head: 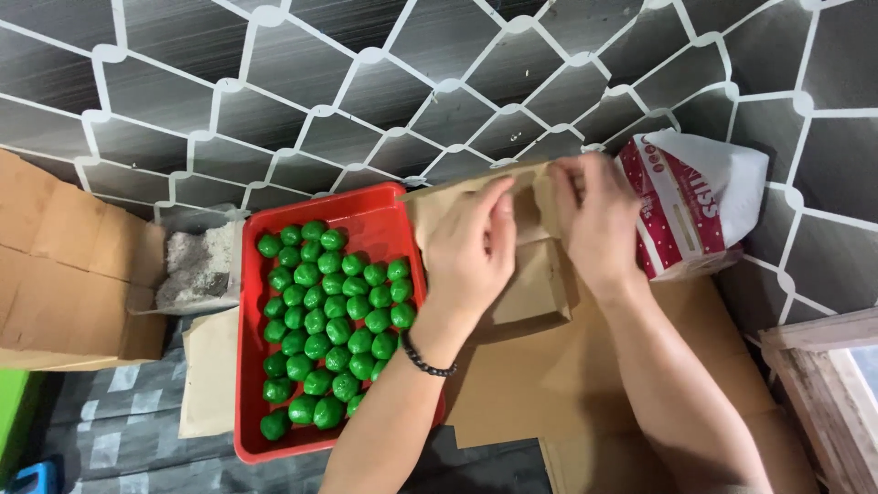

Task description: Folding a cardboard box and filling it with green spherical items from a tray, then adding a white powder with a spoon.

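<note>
Both hands are on a small brown cardboard box (535, 274) sitting on flattened cardboard sheets (585, 375) on the floor. Left hand (471, 252) lies flat over the box's left side, fingers together pressing the flap; right hand (599, 224) has its fingers curled over the top right edge, pinching the flap there. Just left of the box is a red tray (375, 215) packed with little green wrapped balls (334, 320). A red and white plastic bag (695, 201) sits just right of the right hand. Further left there's a big cardboard carton (64, 265).
</note>
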